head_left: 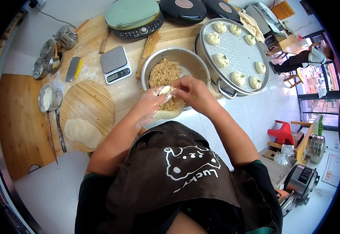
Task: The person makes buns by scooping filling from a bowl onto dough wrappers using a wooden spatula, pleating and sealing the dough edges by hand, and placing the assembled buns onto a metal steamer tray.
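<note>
A round dough wrapper [169,114] with meat filling inside is held between my two hands, in front of my apron. My left hand [149,103], smeared with flour, cups the wrapper from the left, its thumb over the filling. On the other side my right hand [194,93] pinches the wrapper's gathered upper edge between thumb and fingers. Just beyond both hands stands a metal bowl [202,62] containing chopped filling [164,73] with green bits. To its right is a perforated steamer tray [232,48] bearing several pleated buns [221,60].
Flat dough wrappers [82,132] lie on a round slatted board [96,97] at left. Nearby are a kitchen scale [114,64], a scraper [73,69] and a pot of flour [49,97]. Electric griddles [134,17] line the back. A person [306,58] stands at far right.
</note>
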Action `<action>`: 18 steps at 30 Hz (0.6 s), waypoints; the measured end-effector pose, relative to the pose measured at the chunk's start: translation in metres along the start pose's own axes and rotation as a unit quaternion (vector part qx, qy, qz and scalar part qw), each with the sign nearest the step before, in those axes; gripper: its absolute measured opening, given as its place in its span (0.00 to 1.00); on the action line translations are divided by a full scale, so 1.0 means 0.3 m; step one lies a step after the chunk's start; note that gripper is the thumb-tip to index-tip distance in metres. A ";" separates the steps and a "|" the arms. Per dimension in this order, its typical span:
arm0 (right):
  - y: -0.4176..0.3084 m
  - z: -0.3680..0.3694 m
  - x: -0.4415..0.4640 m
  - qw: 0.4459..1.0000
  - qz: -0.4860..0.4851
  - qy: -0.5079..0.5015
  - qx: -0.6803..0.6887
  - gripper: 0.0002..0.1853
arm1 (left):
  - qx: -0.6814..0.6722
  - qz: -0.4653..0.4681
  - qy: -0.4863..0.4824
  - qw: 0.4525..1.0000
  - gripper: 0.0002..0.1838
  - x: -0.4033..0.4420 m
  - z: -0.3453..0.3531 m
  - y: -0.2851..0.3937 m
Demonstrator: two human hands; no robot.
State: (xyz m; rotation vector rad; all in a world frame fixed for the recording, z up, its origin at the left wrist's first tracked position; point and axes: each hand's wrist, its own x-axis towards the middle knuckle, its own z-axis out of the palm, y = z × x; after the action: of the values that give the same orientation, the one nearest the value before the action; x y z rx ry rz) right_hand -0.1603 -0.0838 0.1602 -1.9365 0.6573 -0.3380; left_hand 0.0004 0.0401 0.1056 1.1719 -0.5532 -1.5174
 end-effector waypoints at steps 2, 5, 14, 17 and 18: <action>0.002 -0.008 0.003 1.000 0.003 -0.009 -0.002 0.08 | -0.005 -0.004 -0.018 1.000 0.16 0.010 -0.015 -0.019; 0.006 -0.026 0.004 0.999 0.017 -0.027 -0.004 0.08 | -0.069 -0.012 -0.026 0.997 0.16 -0.015 0.015 0.024; -0.009 -0.030 0.006 0.998 -0.055 -0.035 -0.020 0.07 | 0.141 -0.041 -0.033 0.989 0.19 0.006 -0.032 0.046; -0.018 -0.041 0.015 0.994 -0.092 -0.037 -0.038 0.07 | 0.142 -0.050 -0.039 0.988 0.20 -0.002 -0.013 0.085; -0.016 -0.047 0.016 0.993 -0.108 -0.036 -0.042 0.07 | 0.108 -0.034 -0.044 0.993 0.20 -0.006 -0.009 0.083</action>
State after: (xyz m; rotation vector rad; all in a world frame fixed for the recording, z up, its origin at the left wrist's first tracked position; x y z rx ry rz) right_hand -0.1620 -0.0954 0.1704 -2.0965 0.4217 -0.3773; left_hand 0.0143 0.0350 0.1258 1.3048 -0.7591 -1.6023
